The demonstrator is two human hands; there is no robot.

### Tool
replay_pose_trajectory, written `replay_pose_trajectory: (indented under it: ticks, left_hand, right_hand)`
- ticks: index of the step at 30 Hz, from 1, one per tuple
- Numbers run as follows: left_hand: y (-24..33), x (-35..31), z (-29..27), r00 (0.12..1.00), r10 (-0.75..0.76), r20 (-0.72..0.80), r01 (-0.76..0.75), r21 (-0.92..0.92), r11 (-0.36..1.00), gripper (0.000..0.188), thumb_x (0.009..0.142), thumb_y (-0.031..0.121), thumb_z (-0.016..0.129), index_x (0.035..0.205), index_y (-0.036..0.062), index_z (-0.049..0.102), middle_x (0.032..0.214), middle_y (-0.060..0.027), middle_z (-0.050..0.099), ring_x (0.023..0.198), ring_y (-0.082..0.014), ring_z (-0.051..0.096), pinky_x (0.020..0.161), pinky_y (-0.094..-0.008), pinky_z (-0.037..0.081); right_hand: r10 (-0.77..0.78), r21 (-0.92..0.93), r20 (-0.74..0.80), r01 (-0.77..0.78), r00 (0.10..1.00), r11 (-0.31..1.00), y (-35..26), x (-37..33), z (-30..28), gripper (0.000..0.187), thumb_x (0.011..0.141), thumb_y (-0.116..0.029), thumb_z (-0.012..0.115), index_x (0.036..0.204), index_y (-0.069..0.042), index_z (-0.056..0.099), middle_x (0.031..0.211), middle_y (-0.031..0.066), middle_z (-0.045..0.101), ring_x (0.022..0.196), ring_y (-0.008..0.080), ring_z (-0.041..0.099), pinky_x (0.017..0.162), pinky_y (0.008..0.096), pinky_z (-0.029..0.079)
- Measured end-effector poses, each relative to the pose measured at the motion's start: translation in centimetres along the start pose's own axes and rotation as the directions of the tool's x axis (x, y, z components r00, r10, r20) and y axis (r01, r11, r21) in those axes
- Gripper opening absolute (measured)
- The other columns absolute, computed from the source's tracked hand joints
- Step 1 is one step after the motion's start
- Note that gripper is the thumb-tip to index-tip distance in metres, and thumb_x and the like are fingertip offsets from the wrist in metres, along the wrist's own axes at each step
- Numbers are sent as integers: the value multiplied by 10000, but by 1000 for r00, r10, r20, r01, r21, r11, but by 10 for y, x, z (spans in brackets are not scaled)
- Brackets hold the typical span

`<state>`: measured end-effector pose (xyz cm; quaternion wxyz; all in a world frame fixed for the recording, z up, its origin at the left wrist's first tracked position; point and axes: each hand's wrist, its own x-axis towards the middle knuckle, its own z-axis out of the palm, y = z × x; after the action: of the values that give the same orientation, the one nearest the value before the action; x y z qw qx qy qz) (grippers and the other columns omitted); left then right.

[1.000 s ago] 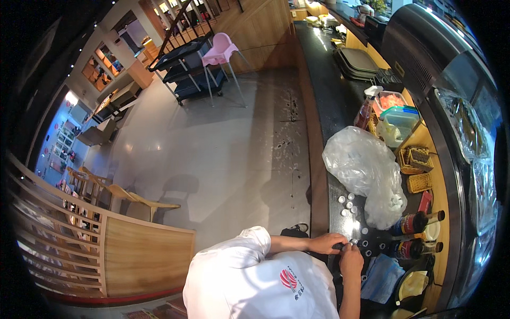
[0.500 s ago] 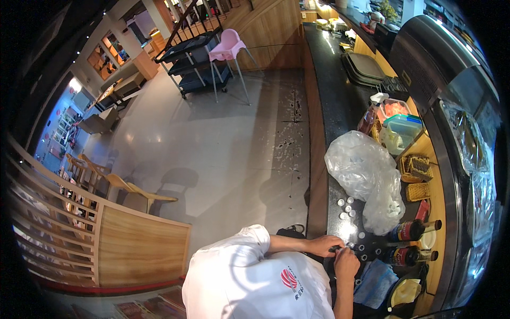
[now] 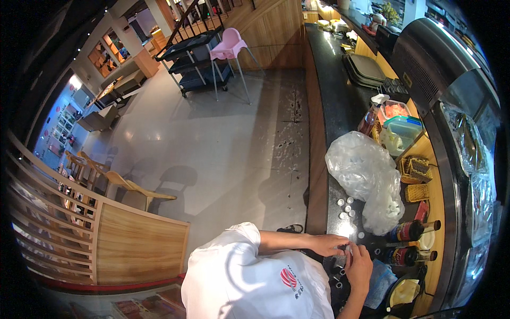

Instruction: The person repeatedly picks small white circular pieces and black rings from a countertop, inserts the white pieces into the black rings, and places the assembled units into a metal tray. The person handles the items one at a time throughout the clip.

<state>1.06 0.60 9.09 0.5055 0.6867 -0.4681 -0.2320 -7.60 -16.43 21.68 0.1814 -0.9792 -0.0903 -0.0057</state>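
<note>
Over the near part of the dark counter, the fingers of my left hand [image 3: 325, 244] and my right hand [image 3: 359, 264] meet and close around a small thing. What it is I cannot make out, as fingers cover most of it. Several small ring-topped pieces [image 3: 339, 285] lie between my right forearm and my body. Beyond my hands, several small white caps [image 3: 344, 215] are scattered on the counter. A large clear plastic bag [image 3: 361, 165], with white pieces inside its near end, sits past the caps.
Two dark bottles [image 3: 406, 231] lie to the right of my hands. A blue cloth [image 3: 380, 284] and a pan [image 3: 399, 297] with a yellow cloth are nearer. Farther along are plastic tubs [image 3: 401, 133], a spray bottle [image 3: 368, 118], wicker baskets [image 3: 416, 167] and stacked trays [image 3: 366, 69].
My right hand has shifted right and turned, with its forearm further over the blue cloth. My left hand has come slightly right. A dark thing between the fingers no longer shows.
</note>
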Motion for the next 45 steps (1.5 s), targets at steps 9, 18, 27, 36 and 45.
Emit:
replay_pose_trajectory:
  ticks: [9, 18, 27, 36, 45]
  left_hand:
    - [22, -4, -7, 996, 74, -47, -76, -44, 996, 450, 975, 175, 636, 1343, -38, 491, 1148, -205, 603, 1091, -377, 620, 904, -449, 488]
    - [19, -12, -4, 986, 116, -117, -115, 10, 993, 417, 953, 144, 647, 1328, 19, 515, 1094, -160, 617, 1062, -334, 641, 897, -432, 509]
    - [12, -24, -10, 998, -38, -45, 38, -3, 999, 340, 877, 57, 704, 1210, 76, 642, 1096, -125, 700, 941, -274, 688, 818, -368, 534]
    - [13, -19, -10, 992, -91, 90, 87, 40, 995, 410, 906, 79, 681, 1301, 38, 580, 1197, -152, 684, 1071, -314, 673, 921, -383, 517]
    - [-44, 30, -16, 959, 84, -270, 9, 325, 946, 372, 860, 206, 758, 1183, 63, 643, 1267, -109, 661, 1274, -332, 533, 1073, -472, 358]
  right_hand:
    - [11, 95, -39, -7, 999, 995, 2, -5, -1, 269, 938, -192, 657, 1127, -4, 622, 920, 192, 636, 859, 391, 637, 728, 476, 504]
    - [56, 86, -215, -38, 975, 996, -2, -13, 27, 266, 950, -242, 652, 1017, 11, 601, 869, 206, 615, 829, 410, 607, 718, 499, 484]
    - [116, 222, -245, -61, 962, 973, -16, -19, 48, 213, 908, -205, 673, 1021, -34, 615, 903, 171, 630, 893, 373, 626, 775, 465, 498]
    - [398, 450, -188, -281, 898, 848, -14, -46, 77, 286, 935, -221, 665, 1132, -19, 621, 968, 170, 672, 903, 365, 649, 792, 445, 511]
    - [673, 546, -231, -479, 703, 687, -11, -50, 74, 284, 921, -188, 687, 1153, -24, 687, 932, 156, 698, 800, 299, 683, 729, 383, 532]
